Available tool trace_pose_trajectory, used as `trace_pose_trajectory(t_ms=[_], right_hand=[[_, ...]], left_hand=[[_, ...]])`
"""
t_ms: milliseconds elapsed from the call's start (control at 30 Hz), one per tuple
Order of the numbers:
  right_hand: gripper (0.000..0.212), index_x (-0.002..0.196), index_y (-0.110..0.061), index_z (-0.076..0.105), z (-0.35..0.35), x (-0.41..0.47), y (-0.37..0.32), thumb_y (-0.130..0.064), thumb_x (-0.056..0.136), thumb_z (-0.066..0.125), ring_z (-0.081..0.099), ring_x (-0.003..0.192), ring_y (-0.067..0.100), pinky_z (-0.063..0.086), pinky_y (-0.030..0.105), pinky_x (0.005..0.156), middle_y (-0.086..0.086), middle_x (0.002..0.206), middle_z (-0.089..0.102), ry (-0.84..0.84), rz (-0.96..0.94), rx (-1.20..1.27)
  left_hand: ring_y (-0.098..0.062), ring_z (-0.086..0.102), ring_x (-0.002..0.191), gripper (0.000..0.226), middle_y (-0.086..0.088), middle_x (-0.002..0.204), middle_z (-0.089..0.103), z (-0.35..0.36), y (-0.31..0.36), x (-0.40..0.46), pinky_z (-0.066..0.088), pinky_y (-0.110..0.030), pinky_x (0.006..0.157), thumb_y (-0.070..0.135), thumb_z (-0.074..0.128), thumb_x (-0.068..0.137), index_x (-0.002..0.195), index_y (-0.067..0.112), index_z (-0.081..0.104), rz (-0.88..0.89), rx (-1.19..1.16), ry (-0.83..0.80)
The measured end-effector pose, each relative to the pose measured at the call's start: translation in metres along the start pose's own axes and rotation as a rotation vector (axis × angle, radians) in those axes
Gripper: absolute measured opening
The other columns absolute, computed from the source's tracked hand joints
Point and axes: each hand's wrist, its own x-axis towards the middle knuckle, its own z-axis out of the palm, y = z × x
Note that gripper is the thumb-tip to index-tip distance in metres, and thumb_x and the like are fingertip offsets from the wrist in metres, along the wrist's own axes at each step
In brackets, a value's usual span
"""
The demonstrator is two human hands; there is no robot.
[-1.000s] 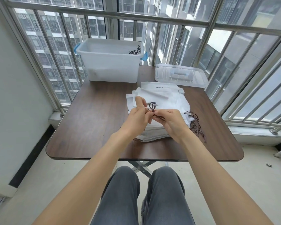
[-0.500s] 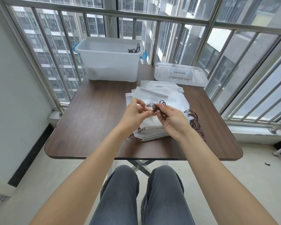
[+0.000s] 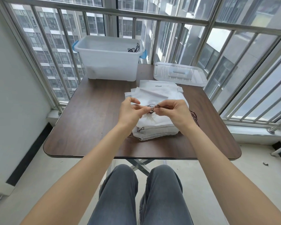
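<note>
One dark cord is pinched at its gathered loops between thumb and forefinger of both the left hand and the right hand. It is held just above the stack of white bags at the middle of the worktop. The tying is judged best done with both pinches close together and the pull made evenly, so that no loop is lost and the stack is not dragged. The open bin stands well apart behind.
</note>
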Motion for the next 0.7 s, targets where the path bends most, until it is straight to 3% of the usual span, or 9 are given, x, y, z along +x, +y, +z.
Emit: trace_pose_trajectory(t_ms=[167, 333, 467, 567, 700], right_hand=[[0.018, 0.090, -0.001, 0.070, 0.0029, -0.0012, 0.0002, 0.008, 0.075, 0.068, 0.064, 0.060, 0.006, 0.051, 0.015, 0.063, -0.005, 0.062, 0.070, 0.051, -0.043, 0.050], [0.015, 0.083, -0.006, 0.072, 0.0038, -0.0009, -0.0007, 0.006, 0.074, 0.070, 0.066, 0.067, 0.007, 0.052, 0.017, 0.069, -0.004, 0.068, 0.071, 0.033, -0.097, -0.103], [0.012, 0.078, -0.009, 0.074, 0.0068, -0.0004, -0.0052, 0.002, 0.073, 0.072, 0.065, 0.069, 0.008, 0.052, 0.017, 0.072, 0.004, 0.074, 0.072, 0.063, -0.244, -0.451], [0.008, 0.078, -0.009, 0.075, 0.0096, 0.0004, -0.0067, -0.003, 0.073, 0.073, 0.065, 0.069, 0.010, 0.051, 0.020, 0.072, 0.003, 0.075, 0.072, 0.138, -0.279, -0.561], [0.006, 0.083, -0.010, 0.075, 0.0110, 0.0019, -0.0023, -0.011, 0.078, 0.071, 0.056, 0.067, 0.013, 0.043, 0.018, 0.066, 0.003, 0.077, 0.065, 0.165, -0.318, -0.735]], left_hand=[[-0.017, 0.064, 0.071, 0.036, -0.008, 0.080, 0.071, -0.0033, 0.0017, 0.0041, 0.040, -0.023, 0.059, 0.009, 0.076, 0.076, 0.082, 0.020, 0.042, 0.029, 0.091, -0.013], [-0.023, 0.068, 0.089, 0.039, -0.016, 0.093, 0.071, -0.0052, 0.0041, 0.0070, 0.047, -0.029, 0.086, 0.012, 0.078, 0.074, 0.085, 0.021, 0.042, -0.019, 0.089, -0.014], [-0.022, 0.067, 0.086, 0.039, -0.012, 0.088, 0.070, 0.0003, 0.0061, 0.0069, 0.047, -0.024, 0.080, 0.010, 0.079, 0.073, 0.086, 0.019, 0.043, -0.039, 0.069, 0.035], [-0.018, 0.066, 0.083, 0.037, -0.009, 0.085, 0.069, 0.0021, 0.0085, 0.0066, 0.044, -0.017, 0.071, 0.010, 0.079, 0.074, 0.087, 0.018, 0.045, -0.045, 0.031, 0.037], [-0.020, 0.067, 0.083, 0.031, -0.009, 0.082, 0.069, 0.0042, 0.0071, 0.0042, 0.048, -0.023, 0.076, 0.011, 0.076, 0.076, 0.083, 0.022, 0.048, 0.019, 0.107, 0.012]])
